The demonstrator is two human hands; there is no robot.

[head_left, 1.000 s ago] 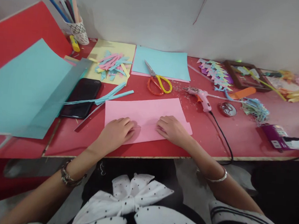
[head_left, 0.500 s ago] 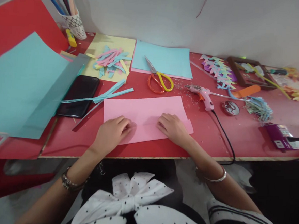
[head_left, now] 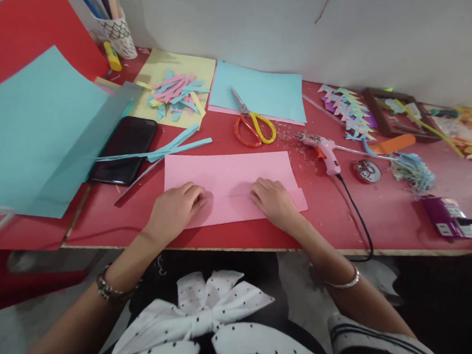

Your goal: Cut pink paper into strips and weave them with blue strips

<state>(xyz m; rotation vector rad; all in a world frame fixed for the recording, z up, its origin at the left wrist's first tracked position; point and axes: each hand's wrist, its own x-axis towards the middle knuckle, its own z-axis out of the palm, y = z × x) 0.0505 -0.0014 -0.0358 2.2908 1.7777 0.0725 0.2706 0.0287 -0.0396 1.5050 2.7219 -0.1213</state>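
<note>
A sheet of pink paper [head_left: 228, 171] lies on the red table in front of me, with a strip along its near side folded up and a small flap sticking out at the right. My left hand [head_left: 179, 205] is on the near left part of the paper, fingers curled together at the fold. On the right part of the fold rests my right hand [head_left: 275, 200], its fingers bent and pressed together on the paper. The fingertips of both hands are partly hidden. Beyond the paper are scissors [head_left: 256, 125] with one red and one yellow handle.
Light blue strips [head_left: 169, 148] cross a black phone [head_left: 124, 150] at left, near a large blue sheet [head_left: 40, 142]. Behind are cut strips on yellow paper [head_left: 144, 98] and blue paper [head_left: 262, 87]. At right lie a pink glue gun [head_left: 324, 151] with its cord, a round tin [head_left: 367, 171] and a wooden tray [head_left: 385, 125].
Both hands stay on the pink paper in nearly the same pose. The whole view has shifted very slightly; nothing has been picked up or let go.
</note>
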